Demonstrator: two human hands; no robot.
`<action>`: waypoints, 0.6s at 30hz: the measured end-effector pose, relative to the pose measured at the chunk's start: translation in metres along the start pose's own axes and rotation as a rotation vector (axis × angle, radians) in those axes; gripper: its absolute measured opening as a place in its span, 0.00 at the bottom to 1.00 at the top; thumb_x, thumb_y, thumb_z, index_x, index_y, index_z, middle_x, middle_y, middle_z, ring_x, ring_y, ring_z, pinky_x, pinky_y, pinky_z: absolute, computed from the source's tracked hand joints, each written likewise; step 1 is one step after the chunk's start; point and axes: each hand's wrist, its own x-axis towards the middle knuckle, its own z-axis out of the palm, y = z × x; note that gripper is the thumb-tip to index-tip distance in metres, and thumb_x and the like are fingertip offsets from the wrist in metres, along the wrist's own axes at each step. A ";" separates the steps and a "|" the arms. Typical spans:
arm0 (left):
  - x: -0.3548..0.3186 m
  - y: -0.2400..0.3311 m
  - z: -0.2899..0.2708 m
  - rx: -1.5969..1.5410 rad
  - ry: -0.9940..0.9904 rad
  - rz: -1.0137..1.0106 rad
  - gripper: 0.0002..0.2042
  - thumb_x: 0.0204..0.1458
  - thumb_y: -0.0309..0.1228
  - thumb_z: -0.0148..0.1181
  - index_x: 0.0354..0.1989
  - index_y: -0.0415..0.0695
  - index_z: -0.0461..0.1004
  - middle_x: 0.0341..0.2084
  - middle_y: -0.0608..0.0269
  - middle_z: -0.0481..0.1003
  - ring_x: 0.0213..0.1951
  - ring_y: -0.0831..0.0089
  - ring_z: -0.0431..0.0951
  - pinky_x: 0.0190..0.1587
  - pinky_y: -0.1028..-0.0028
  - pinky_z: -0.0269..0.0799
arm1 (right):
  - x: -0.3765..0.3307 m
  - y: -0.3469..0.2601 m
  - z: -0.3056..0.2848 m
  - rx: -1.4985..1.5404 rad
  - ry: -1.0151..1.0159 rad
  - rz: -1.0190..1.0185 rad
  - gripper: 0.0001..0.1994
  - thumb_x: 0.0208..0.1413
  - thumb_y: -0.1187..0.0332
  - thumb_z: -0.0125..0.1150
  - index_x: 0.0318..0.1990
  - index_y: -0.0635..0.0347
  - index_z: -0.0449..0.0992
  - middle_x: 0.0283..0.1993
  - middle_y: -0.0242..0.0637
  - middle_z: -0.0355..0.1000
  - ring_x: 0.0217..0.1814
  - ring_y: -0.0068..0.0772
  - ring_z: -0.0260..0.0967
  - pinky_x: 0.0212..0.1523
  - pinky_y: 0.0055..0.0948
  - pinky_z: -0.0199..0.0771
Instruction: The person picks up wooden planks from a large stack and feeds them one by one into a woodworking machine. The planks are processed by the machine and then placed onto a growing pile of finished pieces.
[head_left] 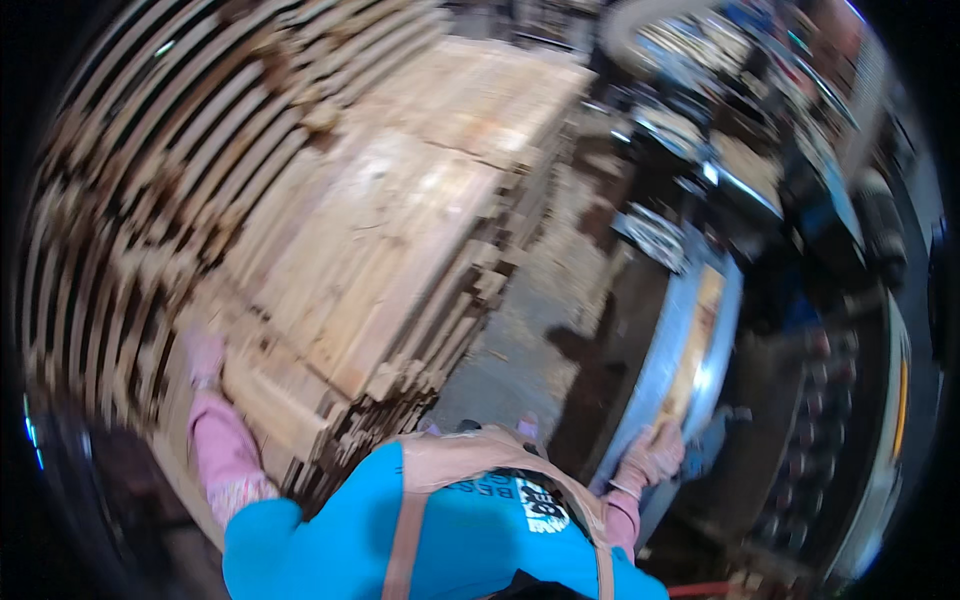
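The person's right hand [652, 455], gloved in pink, rests with fingers spread on the near end of a wooden board [690, 350] lying on a metal machine table [665, 345]; it presses rather than grips. The left hand [205, 357], also gloved, lies against the near edge of a tall stack of pale planks [390, 240]; blur hides whether its fingers curl around a plank. The board runs away from the right hand along the shiny rail. Between stack and machine a strip of sawdust-strewn floor [530, 320] stays open. More stacked timber [130, 170] fills the left side, and dark machinery [830, 200] crowds the right.
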 end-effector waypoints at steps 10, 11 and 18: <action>-0.064 0.034 -0.119 -0.859 0.066 -0.480 0.30 0.54 0.35 0.55 0.68 0.39 0.68 0.68 0.40 0.67 0.71 0.49 0.64 0.73 0.61 0.60 | 0.227 -0.009 0.146 -0.035 -0.155 -0.152 0.20 0.61 0.59 0.60 0.60 0.47 0.78 0.58 0.46 0.78 0.59 0.53 0.75 0.59 0.46 0.74; -0.062 0.028 -0.095 -0.831 0.175 -0.431 0.29 0.55 0.33 0.54 0.67 0.40 0.69 0.67 0.41 0.68 0.70 0.49 0.65 0.73 0.61 0.60 | 0.243 0.001 0.170 -0.051 -0.082 -0.236 0.20 0.61 0.58 0.60 0.60 0.45 0.78 0.58 0.45 0.79 0.58 0.53 0.75 0.59 0.45 0.74; -0.124 -0.002 -0.097 -0.505 0.319 0.064 0.23 0.56 0.27 0.54 0.63 0.49 0.75 0.63 0.49 0.72 0.66 0.48 0.70 0.70 0.58 0.64 | 0.191 -0.262 0.101 0.970 -0.508 -0.534 0.22 0.62 0.71 0.63 0.63 0.65 0.74 0.59 0.49 0.77 0.61 0.46 0.75 0.66 0.40 0.71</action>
